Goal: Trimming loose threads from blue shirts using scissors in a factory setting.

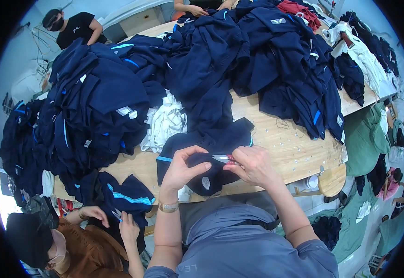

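Note:
A navy garment (227, 134) with light-blue strips and a white label hangs over the table's near edge in front of me. My left hand (183, 169) is closed on its left part, thumb and forefinger curved, the other fingers hidden by the cloth. My right hand (256, 166) grips a pair of thread snips (221, 158) with red handles. Their pale blades point left toward my left fingers, just over the cloth. I cannot tell whether the blades touch a thread.
Large heaps of navy garments (104, 88) cover much of the wooden table (281, 153). A bundle of white cloth strips (166, 123) lies beyond my left hand. A co-worker (90, 241) at lower left handles a navy garment with small snips. Other people stand across the table.

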`<state>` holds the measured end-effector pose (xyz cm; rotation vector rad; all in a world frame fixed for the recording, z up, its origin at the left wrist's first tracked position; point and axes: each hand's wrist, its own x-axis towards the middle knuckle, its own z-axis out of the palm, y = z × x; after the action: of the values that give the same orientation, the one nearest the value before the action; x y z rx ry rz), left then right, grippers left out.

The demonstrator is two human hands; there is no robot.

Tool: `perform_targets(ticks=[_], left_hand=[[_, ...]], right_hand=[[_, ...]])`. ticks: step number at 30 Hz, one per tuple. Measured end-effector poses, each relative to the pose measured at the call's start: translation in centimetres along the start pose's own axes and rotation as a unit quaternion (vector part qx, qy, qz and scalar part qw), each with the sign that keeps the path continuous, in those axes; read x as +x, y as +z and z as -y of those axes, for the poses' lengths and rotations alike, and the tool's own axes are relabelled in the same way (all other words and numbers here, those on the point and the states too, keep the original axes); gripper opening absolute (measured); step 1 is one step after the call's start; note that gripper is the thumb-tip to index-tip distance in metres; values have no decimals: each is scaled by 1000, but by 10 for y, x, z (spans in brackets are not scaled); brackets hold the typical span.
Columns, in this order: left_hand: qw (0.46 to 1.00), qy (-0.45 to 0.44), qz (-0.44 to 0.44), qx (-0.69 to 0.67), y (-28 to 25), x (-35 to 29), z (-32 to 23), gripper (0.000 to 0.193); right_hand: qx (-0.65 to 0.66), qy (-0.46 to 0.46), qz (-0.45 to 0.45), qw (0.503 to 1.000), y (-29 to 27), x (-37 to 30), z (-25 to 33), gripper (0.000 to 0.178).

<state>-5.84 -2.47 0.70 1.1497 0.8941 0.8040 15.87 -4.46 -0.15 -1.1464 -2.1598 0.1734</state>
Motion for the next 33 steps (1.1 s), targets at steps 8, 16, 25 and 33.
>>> perform_targets(ticks=[8, 16, 25, 33], left_hand=[[999, 12, 7, 50, 2, -2, -3, 17], [925, 205, -19, 319, 25, 17, -2, 26], [881, 122, -205, 408, 4, 21, 23, 26], [831, 82, -262, 484, 10, 34, 63, 28]], right_hand=[[46, 23, 16, 999, -3, -2, -3, 33], [401, 165, -21, 901, 13, 7, -1, 31], [220, 258, -61, 939, -9, -42, -33, 24], [182, 377, 25, 908, 2, -51, -60, 29]])
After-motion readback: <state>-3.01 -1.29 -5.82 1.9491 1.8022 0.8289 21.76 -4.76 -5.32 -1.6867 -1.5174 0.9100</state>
